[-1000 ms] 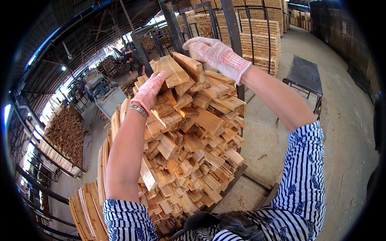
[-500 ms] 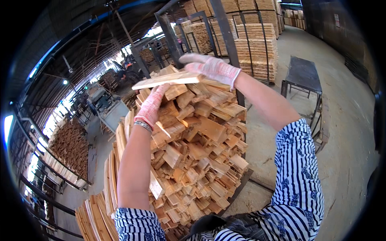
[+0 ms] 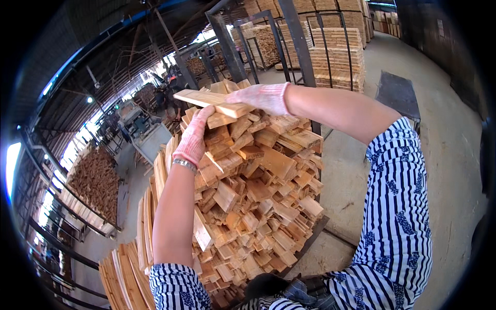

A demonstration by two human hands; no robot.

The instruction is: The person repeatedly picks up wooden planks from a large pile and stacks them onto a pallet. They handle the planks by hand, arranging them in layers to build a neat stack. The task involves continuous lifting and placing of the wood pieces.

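Observation:
A pale wooden board (image 3: 209,100) lies at a slant across the top of a heaped stack of short wood pieces (image 3: 268,170). Around its near edge, my left hand (image 3: 194,137) is closed, wearing a pink-and-white knit glove, with a metal band at the wrist. My gloved right hand (image 3: 263,98) is on the board's right part from the far side, its fingers over the top and partly hidden. Several end grains of the stacked wood face me.
Dark metal posts (image 3: 227,44) rise behind the stack. At the right stands a dark metal table (image 3: 398,95); strapped lumber stacks (image 3: 338,57) are farther back. Long slats (image 3: 124,276) lean at the lower left, with a machine (image 3: 142,132) and another woodpile (image 3: 95,181) beyond.
My right hand has come down from above the board's right end onto the board. The board has turned, its right end dropping nearer to me. My left hand keeps its grip.

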